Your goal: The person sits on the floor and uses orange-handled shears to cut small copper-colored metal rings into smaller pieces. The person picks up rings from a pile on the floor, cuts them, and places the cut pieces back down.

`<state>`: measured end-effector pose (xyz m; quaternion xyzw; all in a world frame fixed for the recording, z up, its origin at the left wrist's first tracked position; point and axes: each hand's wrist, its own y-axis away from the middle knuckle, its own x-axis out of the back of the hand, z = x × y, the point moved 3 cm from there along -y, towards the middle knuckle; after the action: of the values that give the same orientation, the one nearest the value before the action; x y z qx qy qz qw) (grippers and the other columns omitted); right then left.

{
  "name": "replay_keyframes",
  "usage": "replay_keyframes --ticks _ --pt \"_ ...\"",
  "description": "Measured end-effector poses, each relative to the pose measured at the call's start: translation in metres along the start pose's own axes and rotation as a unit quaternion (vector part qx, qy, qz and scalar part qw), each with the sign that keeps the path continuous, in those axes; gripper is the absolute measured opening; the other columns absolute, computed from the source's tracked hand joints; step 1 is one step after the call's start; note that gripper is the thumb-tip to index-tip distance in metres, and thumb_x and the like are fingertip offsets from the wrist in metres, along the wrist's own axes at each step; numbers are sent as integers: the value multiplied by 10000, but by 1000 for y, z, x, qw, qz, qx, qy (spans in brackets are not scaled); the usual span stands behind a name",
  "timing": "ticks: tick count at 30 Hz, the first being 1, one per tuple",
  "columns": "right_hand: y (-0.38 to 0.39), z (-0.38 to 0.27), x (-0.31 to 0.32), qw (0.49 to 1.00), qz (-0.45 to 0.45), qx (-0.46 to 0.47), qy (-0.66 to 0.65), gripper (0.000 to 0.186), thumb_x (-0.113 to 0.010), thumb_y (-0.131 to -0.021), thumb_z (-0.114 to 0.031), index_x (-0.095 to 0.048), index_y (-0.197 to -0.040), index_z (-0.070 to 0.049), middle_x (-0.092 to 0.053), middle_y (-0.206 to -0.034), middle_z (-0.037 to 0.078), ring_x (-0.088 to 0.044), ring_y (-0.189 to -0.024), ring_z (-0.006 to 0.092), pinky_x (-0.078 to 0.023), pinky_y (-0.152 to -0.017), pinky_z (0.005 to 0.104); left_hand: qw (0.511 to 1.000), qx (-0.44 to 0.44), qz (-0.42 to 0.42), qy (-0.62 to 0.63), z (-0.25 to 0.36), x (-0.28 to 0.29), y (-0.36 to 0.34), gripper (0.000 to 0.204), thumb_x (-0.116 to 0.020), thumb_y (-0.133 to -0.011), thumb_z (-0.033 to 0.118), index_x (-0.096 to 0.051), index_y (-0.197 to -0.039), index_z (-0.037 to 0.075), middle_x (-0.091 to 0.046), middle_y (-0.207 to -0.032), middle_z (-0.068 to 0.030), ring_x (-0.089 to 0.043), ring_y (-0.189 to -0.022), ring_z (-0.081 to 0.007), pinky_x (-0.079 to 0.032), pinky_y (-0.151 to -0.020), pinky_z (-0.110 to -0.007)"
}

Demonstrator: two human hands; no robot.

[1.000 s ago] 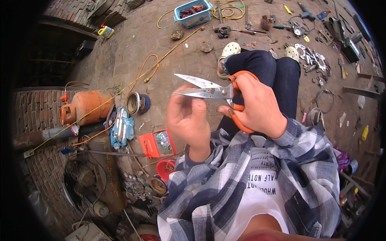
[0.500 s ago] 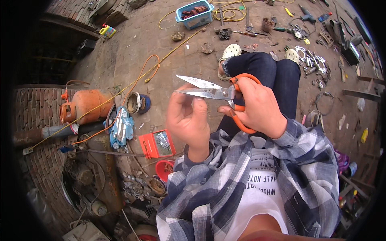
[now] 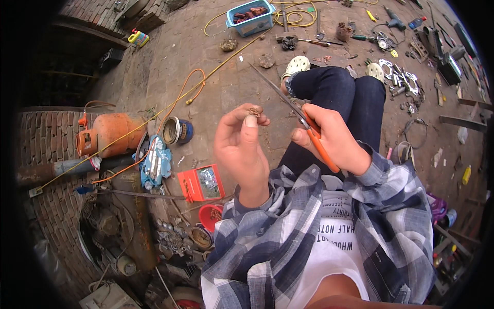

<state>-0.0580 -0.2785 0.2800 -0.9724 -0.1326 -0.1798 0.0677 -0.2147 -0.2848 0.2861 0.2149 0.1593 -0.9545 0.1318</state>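
My right hand point(image 3: 337, 136) is wrapped round orange-handled scissors point(image 3: 298, 110). They are turned edge-on, so the blades look like one thin line slanting up and to the left, over the brick ground. Left of them, my left hand point(image 3: 241, 149) is raised with thumb and fingers pinched together. At its fingertips shows a small brownish scrap point(image 3: 252, 112), too little to make out its kind. The blades stand apart from that hand. Both hands are in front of my bent knees.
Nearest on the left are a flat red box point(image 3: 189, 186), a red bowl point(image 3: 207, 215) and a dark blue can point(image 3: 185, 132). An orange gas cylinder point(image 3: 116, 133) lies by the wall. A light-blue tub point(image 3: 252, 24) stands ahead. Metal parts point(image 3: 399, 77) litter the ground at right.
The scissors have turned from flat with parted blades to edge-on, and moved away from my left hand. The small scrap at my left fingertips now shows.
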Motion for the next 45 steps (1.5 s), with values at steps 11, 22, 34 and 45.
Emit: replay_keyframes --ticks 11,22,34,45 --pt "-1 9 -7 980 8 -42 -194 403 -641 -825 -363 -486 -721 -6 -412 -578 4 -359 -568 64 -341 -478 254 974 156 -46 156 -8 1 0 166 -593 -817 124 -545 -940 23 -583 -979 -75 -532 -824 -156 -465 -766 -292" --pt "-10 -29 -7 936 3 -32 -352 150 -611 -803 -102 -578 -871 27 -583 -770 32 -516 -745 62 -442 -680 220 977 127 -97 145 -16 -10 4 175 -603 -797 135 -568 -918 13 -525 -1089 -94 -525 -956 -190 -448 -849 -332" --pt "-7 -30 1 940 16 -36 -339 94 -585 -785 -71 -554 -799 16 -547 -703 10 -482 -671 55 -413 -615 218 992 5 -129 13 -8 -19 5 170 -616 -780 100 -587 -906 -11 -522 -1058 -115 -507 -946 -158 -372 -892 -294" --pt "-6 -29 7 942 42 -22 -333 97 -602 -781 -74 -573 -809 15 -560 -707 9 -492 -659 53 -412 -593 207 978 162 -96 93 -15 -15 6 162 -603 -800 58 -588 -943 -17 -571 -1013 -72 -533 -931 -141 -404 -881 -300"
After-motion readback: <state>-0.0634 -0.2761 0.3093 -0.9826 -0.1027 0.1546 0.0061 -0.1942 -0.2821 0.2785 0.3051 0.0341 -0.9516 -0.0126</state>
